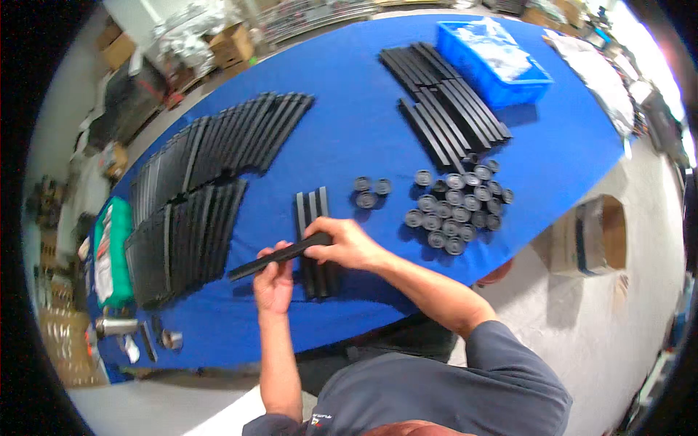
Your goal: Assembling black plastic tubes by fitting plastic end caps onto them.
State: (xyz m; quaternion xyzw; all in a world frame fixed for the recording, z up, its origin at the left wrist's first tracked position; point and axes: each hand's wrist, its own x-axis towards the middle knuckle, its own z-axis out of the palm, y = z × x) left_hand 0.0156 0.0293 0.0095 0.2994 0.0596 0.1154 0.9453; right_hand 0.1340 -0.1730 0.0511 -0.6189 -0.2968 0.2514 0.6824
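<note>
A long black bar (287, 252) is held in both hands, tilted with its right end higher in the picture. My left hand (274, 285) grips it from below near the left part, thumb and fingers around it. My right hand (345, 243) is closed around its right end. Beneath the right hand, several black strips (313, 207) lie side by side on the blue cloth. Just to the right sit three small round black caps (366, 199), and beyond them a cluster of similar round caps (454, 211).
Rows of black bars (218, 138) cover the table's left side; more bars (443, 102) lie at the far right beside a blue bin (523, 91) with clear plastic. A green bin (120, 254) stands at the left edge. An open cardboard box (582, 236) is on the floor.
</note>
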